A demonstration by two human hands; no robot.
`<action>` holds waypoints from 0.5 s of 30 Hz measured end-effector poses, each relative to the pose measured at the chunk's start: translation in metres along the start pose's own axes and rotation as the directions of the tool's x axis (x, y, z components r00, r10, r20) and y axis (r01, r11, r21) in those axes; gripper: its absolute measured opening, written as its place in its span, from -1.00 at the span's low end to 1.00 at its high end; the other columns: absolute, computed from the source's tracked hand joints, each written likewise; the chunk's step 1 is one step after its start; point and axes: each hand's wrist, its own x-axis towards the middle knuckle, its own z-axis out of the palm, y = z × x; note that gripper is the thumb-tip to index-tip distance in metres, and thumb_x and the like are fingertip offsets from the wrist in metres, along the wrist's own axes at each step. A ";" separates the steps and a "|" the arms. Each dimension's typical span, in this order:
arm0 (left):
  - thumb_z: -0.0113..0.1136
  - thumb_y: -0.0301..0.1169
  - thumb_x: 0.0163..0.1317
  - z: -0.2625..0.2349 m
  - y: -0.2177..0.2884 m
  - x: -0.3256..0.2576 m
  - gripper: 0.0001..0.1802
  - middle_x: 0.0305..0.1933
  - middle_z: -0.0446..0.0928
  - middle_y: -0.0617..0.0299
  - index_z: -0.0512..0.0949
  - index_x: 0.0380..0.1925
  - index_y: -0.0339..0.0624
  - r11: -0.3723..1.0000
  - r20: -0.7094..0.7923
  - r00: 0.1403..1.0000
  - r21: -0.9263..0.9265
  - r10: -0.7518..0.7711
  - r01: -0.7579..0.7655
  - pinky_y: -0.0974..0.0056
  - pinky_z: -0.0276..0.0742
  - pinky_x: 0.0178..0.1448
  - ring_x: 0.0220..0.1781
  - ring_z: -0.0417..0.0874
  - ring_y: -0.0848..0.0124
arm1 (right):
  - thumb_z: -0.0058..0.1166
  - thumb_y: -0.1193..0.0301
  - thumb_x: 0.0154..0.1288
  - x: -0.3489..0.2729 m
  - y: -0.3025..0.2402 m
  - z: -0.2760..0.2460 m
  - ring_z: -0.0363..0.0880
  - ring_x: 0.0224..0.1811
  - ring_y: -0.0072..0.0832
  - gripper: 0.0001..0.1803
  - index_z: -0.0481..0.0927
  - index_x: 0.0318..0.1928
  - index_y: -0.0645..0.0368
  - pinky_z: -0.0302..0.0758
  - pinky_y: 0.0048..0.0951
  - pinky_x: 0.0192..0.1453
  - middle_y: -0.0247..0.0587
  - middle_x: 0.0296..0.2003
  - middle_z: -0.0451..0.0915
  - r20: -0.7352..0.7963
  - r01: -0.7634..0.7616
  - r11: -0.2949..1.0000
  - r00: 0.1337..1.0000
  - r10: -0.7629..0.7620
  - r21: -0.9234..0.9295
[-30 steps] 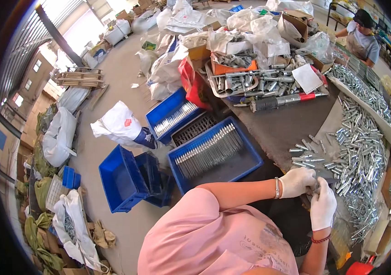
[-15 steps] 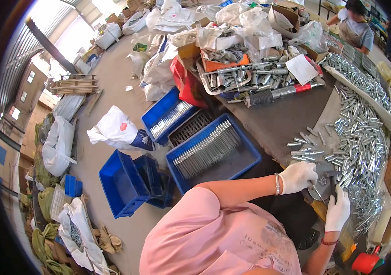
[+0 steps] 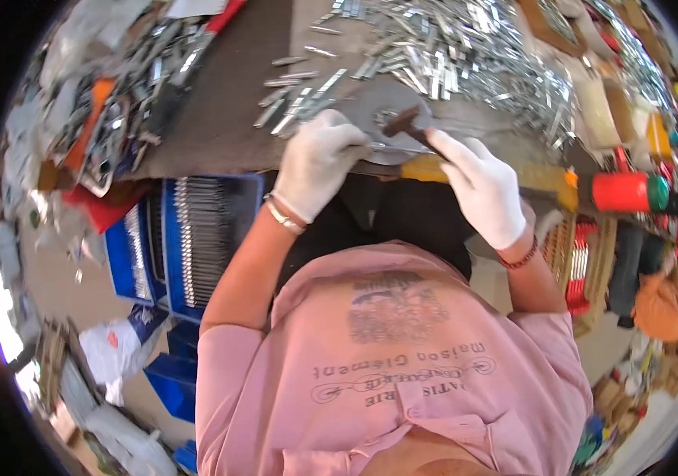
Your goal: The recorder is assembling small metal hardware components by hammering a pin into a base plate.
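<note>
My left hand (image 3: pixel 315 163), in a white glove, presses a thin metal strip (image 3: pixel 387 147) down on a round grey plate (image 3: pixel 371 107) at the front edge of the dark workbench (image 3: pixel 220 119). My right hand (image 3: pixel 478 186), also gloved, grips a hammer by its yellow handle (image 3: pixel 426 168). The hammer's brown head (image 3: pixel 402 123) sits just above the strip, over the plate. A few loose metal strips (image 3: pixel 295 103) lie just beyond my left hand.
A large heap of shiny metal pieces (image 3: pixel 466 55) covers the bench's far right. A blue crate (image 3: pixel 204 238) of stacked strips stands below the bench on my left. On my right are a red canister with a green cap (image 3: pixel 629 190) and a red basket (image 3: pixel 577 270).
The view has swung down and closer over the bench. My right hand now holds the hammer over the plate; my left hand has settled on the strip.
</note>
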 end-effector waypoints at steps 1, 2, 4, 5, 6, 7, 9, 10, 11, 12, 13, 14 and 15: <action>0.49 -0.55 0.05 0.004 -0.002 -0.002 -0.87 -0.34 0.62 0.12 0.75 -0.37 -0.14 0.979 -0.027 0.999 -0.201 -0.030 0.024 0.11 0.63 -0.13 -0.24 0.70 0.10 | 0.28 0.63 0.28 -0.004 -0.001 -0.002 0.65 -0.29 -0.07 -0.45 0.67 0.28 0.00 0.58 -0.22 -0.18 -0.07 -0.22 0.65 -0.029 -0.002 1.000 1.000 0.002 -0.014; 0.50 -0.54 0.05 0.007 0.001 -0.005 -0.88 -0.34 0.61 0.13 0.75 -0.38 -0.15 0.990 -0.053 0.998 -0.138 0.029 -0.036 0.11 0.61 -0.15 -0.25 0.69 0.10 | 0.28 0.64 0.27 -0.009 -0.002 -0.005 0.65 -0.31 -0.09 -0.44 0.67 0.28 0.00 0.58 -0.24 -0.19 -0.08 -0.23 0.65 -0.055 0.000 1.000 0.998 -0.001 -0.026; 0.50 -0.52 0.06 0.002 0.012 -0.008 -0.87 -0.34 0.60 0.13 0.74 -0.37 -0.15 0.979 -0.043 0.999 -0.206 0.001 -0.010 0.10 0.60 -0.15 -0.25 0.68 0.09 | 0.27 0.67 0.27 -0.012 -0.008 -0.005 0.66 -0.33 -0.12 -0.43 0.68 0.28 -0.01 0.59 -0.26 -0.22 -0.08 -0.23 0.66 -0.128 0.052 0.998 0.990 -0.054 -0.023; 0.51 -0.50 0.05 0.004 0.010 -0.010 -0.86 -0.32 0.60 0.12 0.75 -0.35 -0.15 0.977 -0.020 1.000 -0.211 -0.007 0.002 0.09 0.59 -0.13 -0.22 0.68 0.09 | 0.25 0.65 0.28 -0.017 -0.009 -0.003 0.65 -0.35 -0.13 -0.44 0.69 0.28 -0.04 0.59 -0.26 -0.24 -0.10 -0.25 0.65 -0.167 0.080 0.997 0.983 -0.081 -0.009; 0.51 -0.50 0.05 0.004 0.009 -0.011 -0.86 -0.32 0.60 0.12 0.75 -0.35 -0.15 0.977 -0.021 1.000 -0.212 -0.008 0.003 0.09 0.59 -0.13 -0.22 0.68 0.09 | 0.24 0.64 0.30 -0.019 -0.010 -0.001 0.64 -0.36 -0.15 -0.45 0.69 0.28 -0.06 0.58 -0.26 -0.26 -0.12 -0.27 0.64 -0.205 0.117 0.993 0.972 -0.112 0.010; 0.51 -0.50 0.05 0.004 0.008 -0.013 -0.86 -0.31 0.60 0.12 0.75 -0.35 -0.14 0.979 -0.009 1.000 -0.201 -0.026 0.023 0.09 0.59 -0.12 -0.20 0.68 0.09 | 0.22 0.60 0.35 -0.022 -0.014 -0.007 0.62 -0.41 -0.18 -0.47 0.69 0.29 -0.12 0.57 -0.27 -0.29 -0.18 -0.34 0.59 0.056 0.076 0.985 0.996 -0.068 -0.157; 0.51 -0.50 0.05 0.004 0.008 -0.013 -0.85 -0.31 0.61 0.12 0.74 -0.35 -0.14 0.981 0.003 0.999 -0.189 -0.043 0.043 0.09 0.59 -0.10 -0.19 0.68 0.08 | 0.21 0.60 0.36 -0.023 -0.013 -0.003 0.63 -0.40 -0.19 -0.47 0.68 0.30 -0.11 0.59 -0.28 -0.26 -0.18 -0.34 0.58 0.088 0.038 0.984 0.996 -0.023 -0.173; 0.51 -0.50 0.05 0.003 0.009 -0.013 -0.85 -0.30 0.61 0.12 0.74 -0.34 -0.15 0.981 0.002 0.999 -0.187 -0.050 0.050 0.08 0.59 -0.09 -0.17 0.69 0.08 | 0.20 0.59 0.37 -0.022 -0.013 -0.001 0.63 -0.38 -0.19 -0.47 0.67 0.31 -0.10 0.61 -0.29 -0.24 -0.19 -0.33 0.57 0.116 0.000 0.982 0.993 0.022 -0.189; 0.50 -0.50 0.05 0.002 0.009 -0.013 -0.85 -0.30 0.62 0.12 0.74 -0.34 -0.15 0.981 0.002 0.998 -0.185 -0.058 0.057 0.08 0.59 -0.08 -0.16 0.69 0.08 | 0.21 0.58 0.36 -0.020 -0.010 -0.002 0.66 -0.32 -0.15 -0.48 0.66 0.31 -0.06 0.62 -0.28 -0.18 -0.15 -0.28 0.60 0.100 -0.054 0.995 0.993 0.062 -0.079; 0.50 -0.50 0.05 0.001 0.010 -0.012 -0.85 -0.30 0.62 0.12 0.74 -0.34 -0.15 0.981 0.005 0.998 -0.183 -0.055 0.055 0.08 0.59 -0.08 -0.16 0.69 0.08 | 0.22 0.56 0.36 -0.015 -0.005 -0.001 0.68 -0.25 -0.12 -0.48 0.66 0.31 -0.03 0.63 -0.27 -0.12 -0.10 -0.23 0.63 0.087 -0.107 0.994 0.991 0.104 0.032; 0.50 -0.51 0.05 -0.001 0.011 -0.011 -0.85 -0.30 0.62 0.12 0.74 -0.34 -0.16 0.983 -0.004 0.999 -0.177 -0.037 0.036 0.08 0.59 -0.07 -0.16 0.69 0.08 | 0.25 0.55 0.35 -0.011 -0.002 0.002 0.68 -0.14 -0.07 -0.49 0.65 0.30 0.02 0.62 -0.22 0.00 -0.04 -0.16 0.64 0.045 -0.110 0.988 0.993 0.106 0.111; 0.50 -0.51 0.05 -0.002 0.011 -0.010 -0.85 -0.29 0.63 0.12 0.74 -0.34 -0.16 0.985 -0.012 1.000 -0.171 -0.019 0.017 0.08 0.60 -0.06 -0.16 0.69 0.08 | 0.25 0.54 0.34 -0.004 0.004 0.006 0.67 -0.13 -0.06 -0.50 0.65 0.30 0.03 0.61 -0.20 0.02 -0.05 -0.15 0.63 0.027 -0.087 0.992 0.996 0.085 0.095; 0.50 -0.51 0.05 -0.002 0.010 -0.010 -0.85 -0.29 0.63 0.12 0.74 -0.34 -0.16 0.985 -0.008 1.000 -0.171 -0.018 0.017 0.08 0.60 -0.06 -0.16 0.69 0.08 | 0.26 0.54 0.34 0.002 0.010 0.010 0.67 -0.12 -0.04 -0.50 0.65 0.29 0.04 0.60 -0.18 0.04 -0.06 -0.15 0.63 0.012 -0.065 0.995 0.998 0.064 0.078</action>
